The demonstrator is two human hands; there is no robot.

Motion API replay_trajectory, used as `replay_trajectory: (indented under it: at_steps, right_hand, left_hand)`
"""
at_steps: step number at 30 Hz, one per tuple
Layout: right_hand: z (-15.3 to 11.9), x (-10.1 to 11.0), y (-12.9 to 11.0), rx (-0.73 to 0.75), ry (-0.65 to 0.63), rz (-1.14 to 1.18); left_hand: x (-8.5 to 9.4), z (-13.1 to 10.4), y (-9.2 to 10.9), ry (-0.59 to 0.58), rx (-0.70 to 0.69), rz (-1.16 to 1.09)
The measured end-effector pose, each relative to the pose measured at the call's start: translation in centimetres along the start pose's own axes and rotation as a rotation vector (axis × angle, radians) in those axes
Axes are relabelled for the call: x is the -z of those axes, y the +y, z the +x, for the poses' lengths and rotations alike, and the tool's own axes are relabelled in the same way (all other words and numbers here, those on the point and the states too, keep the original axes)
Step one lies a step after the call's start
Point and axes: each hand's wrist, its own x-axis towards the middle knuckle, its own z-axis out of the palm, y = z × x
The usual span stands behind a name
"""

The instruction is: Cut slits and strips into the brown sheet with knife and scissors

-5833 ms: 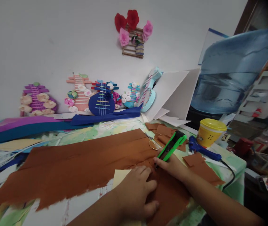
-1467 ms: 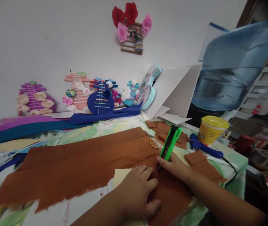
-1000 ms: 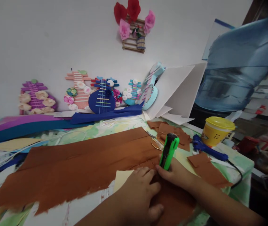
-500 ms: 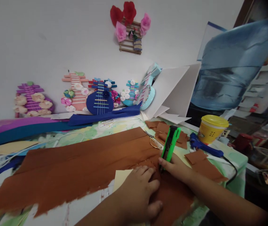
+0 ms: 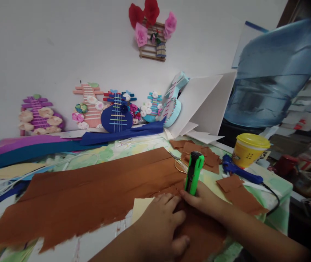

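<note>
My left hand (image 5: 162,222) lies palm down on the brown sheet (image 5: 98,189), fingers spread a little and pressing on it. A corner of cream-coloured paper (image 5: 140,207) pokes out beside that hand. Just to the right, my right hand (image 5: 203,198) grips a green and black box cutter (image 5: 194,173) and holds it nearly upright over the sheet. The cutter's lower end and blade are hidden behind my fingers. Scissors (image 5: 178,162) lie behind the cutter at the sheet's far edge.
Brown scraps (image 5: 199,153), a blue glue gun (image 5: 241,171) with its cord and a yellow tub (image 5: 250,151) sit to the right. Coloured lute-shaped crafts (image 5: 116,118) and white boards (image 5: 199,103) lean on the wall. A large water bottle (image 5: 267,80) stands at the right.
The box cutter has tipped more upright and come slightly towards me in my right hand. My left hand stays in place on the sheet. The view has shifted slightly.
</note>
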Motion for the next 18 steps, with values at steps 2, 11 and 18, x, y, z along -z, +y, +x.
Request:
replay_trajectory:
  at_steps: [2, 11, 18]
  right_hand:
    - [-0.05, 0.12, 0.1, 0.0, -0.021, 0.055]
    - [-0.21, 0.26, 0.58, -0.17, 0.072, 0.217]
    - [-0.17, 0.2, 0.25, -0.141, 0.021, 0.139]
  left_hand:
    - [-0.05, -0.02, -0.06, -0.008, -0.005, -0.01]
    - [0.16, -0.11, 0.04, -0.013, -0.009, 0.005]
    - [-0.25, -0.04, -0.04, 0.005, -0.019, 0.036]
